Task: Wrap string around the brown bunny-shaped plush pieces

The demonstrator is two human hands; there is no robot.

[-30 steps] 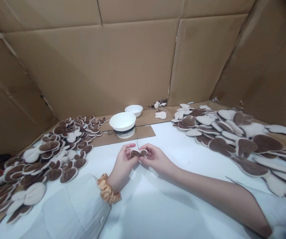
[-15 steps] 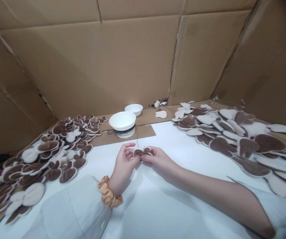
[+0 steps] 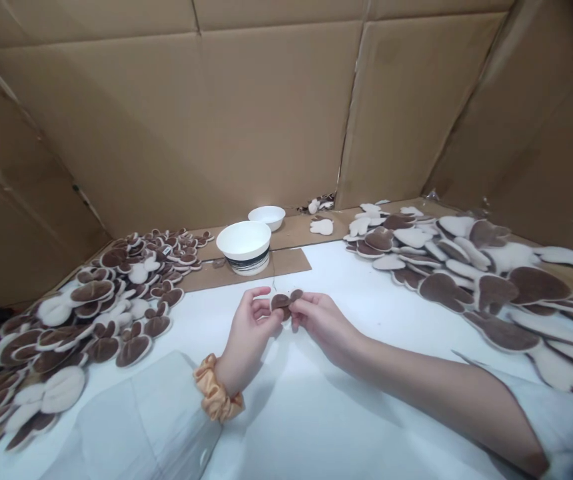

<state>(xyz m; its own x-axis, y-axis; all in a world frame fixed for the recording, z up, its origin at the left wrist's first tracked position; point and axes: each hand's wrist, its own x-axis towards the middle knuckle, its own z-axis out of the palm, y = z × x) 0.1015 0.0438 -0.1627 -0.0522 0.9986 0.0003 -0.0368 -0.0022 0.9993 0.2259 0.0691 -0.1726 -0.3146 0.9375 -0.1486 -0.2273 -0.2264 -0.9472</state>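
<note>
The left hand point(image 3: 249, 328) and right hand point(image 3: 327, 328) pinch opposite sides of a brown cloth piece point(image 3: 281, 303), held above the white desk point(image 3: 311, 413). Beyond it stands a white bowl point(image 3: 243, 241), with a smaller bowl point(image 3: 266, 217) just behind. From here, piles of similar brown-and-cream pieces flank the arms: left pile point(image 3: 134, 349), right pile point(image 3: 539, 285).

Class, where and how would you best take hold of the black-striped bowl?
Probably pinch the black-striped bowl by its flared rim, thumb inside, coming from above its near side: it stands upright, mouth up, and the smaller bowl sits close behind it.
</note>
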